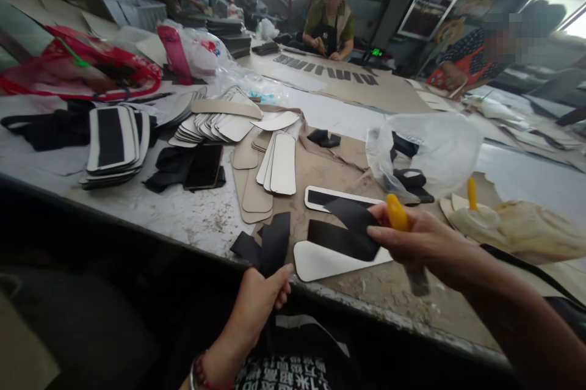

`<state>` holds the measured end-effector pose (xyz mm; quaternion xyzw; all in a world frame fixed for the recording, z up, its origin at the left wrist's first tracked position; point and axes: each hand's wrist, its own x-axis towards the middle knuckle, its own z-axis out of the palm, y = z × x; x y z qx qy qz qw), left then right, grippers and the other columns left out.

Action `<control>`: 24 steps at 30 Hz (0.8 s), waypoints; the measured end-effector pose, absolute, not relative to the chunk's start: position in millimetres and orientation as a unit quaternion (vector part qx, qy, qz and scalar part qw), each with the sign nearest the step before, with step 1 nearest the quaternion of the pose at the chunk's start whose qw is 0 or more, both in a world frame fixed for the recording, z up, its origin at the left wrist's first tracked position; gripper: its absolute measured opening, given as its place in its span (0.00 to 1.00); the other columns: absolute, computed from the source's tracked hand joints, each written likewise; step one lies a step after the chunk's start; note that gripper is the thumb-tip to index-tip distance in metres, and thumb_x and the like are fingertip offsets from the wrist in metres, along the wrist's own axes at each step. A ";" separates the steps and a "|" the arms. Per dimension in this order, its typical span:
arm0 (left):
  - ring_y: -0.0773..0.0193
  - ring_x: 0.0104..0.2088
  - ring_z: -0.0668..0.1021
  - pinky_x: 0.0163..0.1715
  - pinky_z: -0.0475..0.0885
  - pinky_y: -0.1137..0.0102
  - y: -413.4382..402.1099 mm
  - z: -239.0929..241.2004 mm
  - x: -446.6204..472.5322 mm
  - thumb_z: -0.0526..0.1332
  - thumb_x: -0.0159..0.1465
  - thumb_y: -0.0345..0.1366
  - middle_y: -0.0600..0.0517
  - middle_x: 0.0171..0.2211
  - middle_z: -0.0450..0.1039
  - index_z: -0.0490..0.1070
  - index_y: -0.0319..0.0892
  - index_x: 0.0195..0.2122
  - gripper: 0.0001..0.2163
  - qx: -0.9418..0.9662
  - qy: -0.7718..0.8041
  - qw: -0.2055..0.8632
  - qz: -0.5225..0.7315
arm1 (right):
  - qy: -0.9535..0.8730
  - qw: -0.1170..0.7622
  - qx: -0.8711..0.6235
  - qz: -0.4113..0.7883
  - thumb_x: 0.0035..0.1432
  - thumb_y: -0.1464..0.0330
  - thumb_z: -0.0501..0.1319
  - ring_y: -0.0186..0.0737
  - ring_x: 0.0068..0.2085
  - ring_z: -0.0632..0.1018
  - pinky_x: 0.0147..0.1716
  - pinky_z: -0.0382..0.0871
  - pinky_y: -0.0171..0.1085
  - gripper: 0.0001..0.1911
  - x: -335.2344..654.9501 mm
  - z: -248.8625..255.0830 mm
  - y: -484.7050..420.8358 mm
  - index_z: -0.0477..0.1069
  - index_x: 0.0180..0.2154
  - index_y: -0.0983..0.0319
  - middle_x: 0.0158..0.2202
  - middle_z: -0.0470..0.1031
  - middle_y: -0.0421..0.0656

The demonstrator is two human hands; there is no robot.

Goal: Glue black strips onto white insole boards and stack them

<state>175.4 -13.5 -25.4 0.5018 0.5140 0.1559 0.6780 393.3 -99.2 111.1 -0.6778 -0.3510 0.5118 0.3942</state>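
Note:
My left hand (263, 298) is closed around several black fabric strips (275, 242) at the table's front edge. My right hand (423, 237) pinches a curled black strip (350, 237) between thumb and fingers. In the same hand is a yellow-handled brush (397, 213), its flat, blurred end pointing down below the palm. Under the curled strip lies a white rounded panel (320, 262), partly covered by it. Just behind, another white panel (315, 196) has a black strip lying along its middle; my right hand and the held strip hide part of it.
White panels (282, 164) lie fanned out, and a stack with black centres (112, 137) stands left. A phone (202, 167) rests on black cloth. At right are a clear plastic bag (430, 152) and another yellow handle (472, 193). Co-workers (330, 24) are at the tables behind.

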 end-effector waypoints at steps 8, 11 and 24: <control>0.68 0.14 0.67 0.15 0.59 0.75 -6.1 -17.5 191.3 0.59 0.52 0.47 0.49 0.13 0.66 0.68 0.36 0.14 0.19 0.484 0.491 0.716 0.108 | -0.463 0.155 -0.656 0.576 0.55 0.55 0.60 0.30 0.25 0.59 0.23 0.53 0.30 0.17 430.6 98.7 -136.4 0.67 0.28 0.63 0.23 0.59 0.36; 0.70 0.14 0.66 0.16 0.59 0.75 -2.3 -16.6 196.3 0.58 0.53 0.47 0.50 0.12 0.65 0.68 0.36 0.13 0.20 0.485 0.501 0.711 0.093 | -0.515 0.128 -0.628 0.569 0.56 0.57 0.58 0.30 0.26 0.60 0.25 0.55 0.30 0.16 418.9 73.9 -109.4 0.69 0.30 0.64 0.24 0.61 0.36; 0.71 0.13 0.64 0.17 0.57 0.75 -1.8 -15.2 204.8 0.57 0.53 0.46 0.52 0.11 0.62 0.66 0.37 0.12 0.19 0.481 0.515 0.703 0.097 | -0.618 -0.004 -0.680 0.396 0.55 0.63 0.56 0.30 0.24 0.64 0.23 0.52 0.30 0.11 404.3 20.2 -36.4 0.68 0.27 0.64 0.22 0.66 0.38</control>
